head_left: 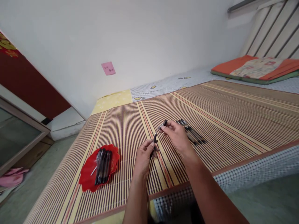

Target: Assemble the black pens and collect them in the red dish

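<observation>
My left hand [146, 152] is closed around the dark barrel of a pen [155, 137], its pale tip pointing up and away. Just above that tip, my right hand [174, 133] pinches a pen cap [165, 122], dark at its far end and tilted from the line of the barrel. Whether cap and tip touch is too small to tell. Right of my right hand, several black pens [192, 133] lie side by side on the striped mat. To the left, a red scalloped plate [86, 169] carries several more dark pens [103, 166] and a thin white stick [93, 170].
The bamboo mat [126, 124] covers a bed with checked cloth [257, 169] along its near edge. Folded orange and floral bedding [257, 68] lies at the far right. A pink note [108, 68] is stuck to the white wall. Pink cloth [14, 177] lies at the lower left.
</observation>
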The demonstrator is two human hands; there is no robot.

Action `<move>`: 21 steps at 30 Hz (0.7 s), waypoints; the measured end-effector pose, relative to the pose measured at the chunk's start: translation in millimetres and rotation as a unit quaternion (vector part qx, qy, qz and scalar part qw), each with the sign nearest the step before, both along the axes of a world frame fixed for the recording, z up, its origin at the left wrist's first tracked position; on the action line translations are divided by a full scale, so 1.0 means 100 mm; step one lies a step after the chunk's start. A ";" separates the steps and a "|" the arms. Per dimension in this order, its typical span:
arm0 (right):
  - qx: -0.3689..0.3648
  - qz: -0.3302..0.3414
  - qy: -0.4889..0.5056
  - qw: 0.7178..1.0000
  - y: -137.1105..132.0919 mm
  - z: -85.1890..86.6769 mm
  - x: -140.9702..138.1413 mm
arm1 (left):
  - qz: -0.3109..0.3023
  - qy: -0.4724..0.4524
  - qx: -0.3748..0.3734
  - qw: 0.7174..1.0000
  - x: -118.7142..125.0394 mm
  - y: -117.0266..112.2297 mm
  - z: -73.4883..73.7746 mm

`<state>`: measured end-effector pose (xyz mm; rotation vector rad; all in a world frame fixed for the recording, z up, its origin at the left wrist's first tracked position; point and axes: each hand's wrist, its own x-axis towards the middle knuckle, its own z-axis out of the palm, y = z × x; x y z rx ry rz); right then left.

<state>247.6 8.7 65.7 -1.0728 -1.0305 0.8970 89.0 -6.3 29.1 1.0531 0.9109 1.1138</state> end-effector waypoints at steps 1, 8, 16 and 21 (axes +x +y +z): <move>0.003 0.009 -0.004 1.000 0.00 0.00 0.00 | -0.002 0.001 0.001 1.000 0.00 0.00 0.00; 0.004 0.079 -0.060 0.995 -0.03 0.01 0.00 | -0.018 -0.019 0.010 1.000 -0.02 -0.01 -0.01; -0.004 0.107 -0.116 0.988 -0.03 -0.05 -0.03 | -0.001 -0.049 0.023 0.999 0.02 -0.06 0.03; -0.024 0.084 -0.161 0.983 -0.04 -0.03 -0.04 | 0.036 -0.008 0.070 0.997 0.06 -0.09 0.03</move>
